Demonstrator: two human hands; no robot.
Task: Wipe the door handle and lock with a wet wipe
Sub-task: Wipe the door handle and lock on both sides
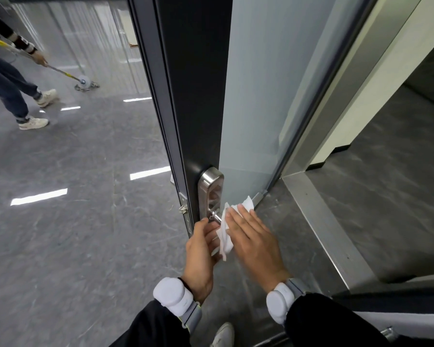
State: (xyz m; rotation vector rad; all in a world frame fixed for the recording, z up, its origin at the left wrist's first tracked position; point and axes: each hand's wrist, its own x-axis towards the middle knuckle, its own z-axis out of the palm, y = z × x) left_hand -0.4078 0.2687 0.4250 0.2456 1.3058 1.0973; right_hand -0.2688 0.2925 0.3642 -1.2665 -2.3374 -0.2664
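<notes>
A steel lock plate (210, 187) is mounted on the dark door (196, 96), which stands open with its edge toward me. The handle's base (214, 217) shows just below the plate; the lever itself is covered. My right hand (251, 242) lies flat, pressing a white wet wipe (226, 234) over the handle, with a corner of the wipe sticking out past the fingertips. My left hand (202, 249) cups the handle from the left, its fingers under the wipe's lower edge. Both wrists carry white bands.
Frosted glass (256, 96) fills the door's right side. A metal threshold strip (321, 221) runs along the floor at the right. At the far left another person (10, 78) mops the glossy grey floor. My shoe (223, 334) is below the hands.
</notes>
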